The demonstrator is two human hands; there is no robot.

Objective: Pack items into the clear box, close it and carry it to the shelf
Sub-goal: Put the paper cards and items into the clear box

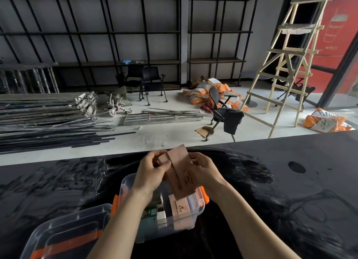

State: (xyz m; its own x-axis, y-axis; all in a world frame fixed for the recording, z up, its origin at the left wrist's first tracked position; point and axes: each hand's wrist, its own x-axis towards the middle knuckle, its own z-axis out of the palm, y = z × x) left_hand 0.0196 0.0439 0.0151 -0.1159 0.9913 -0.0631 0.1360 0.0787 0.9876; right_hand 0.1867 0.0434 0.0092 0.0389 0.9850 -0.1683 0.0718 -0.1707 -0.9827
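Note:
A flat pink-brown packet (181, 173) with dark print hangs tilted above the clear box (195, 214), held at its upper end by both hands. My left hand (153, 171) pinches its left edge; my right hand (203, 167) grips its right edge. The open box has orange latches and stands on the black table; inside lie a similar pink packet (179, 206) and a green item (151, 213), partly hidden by my left forearm. The clear lid (64, 233) with an orange handle lies to the box's left.
The black table (290, 191) stretches wide to the right. Beyond its far edge are black wall shelves (116, 34), stacked metal bars (48, 115), office chairs (224, 111), orange sacks (209, 92) and a wooden ladder (286, 65).

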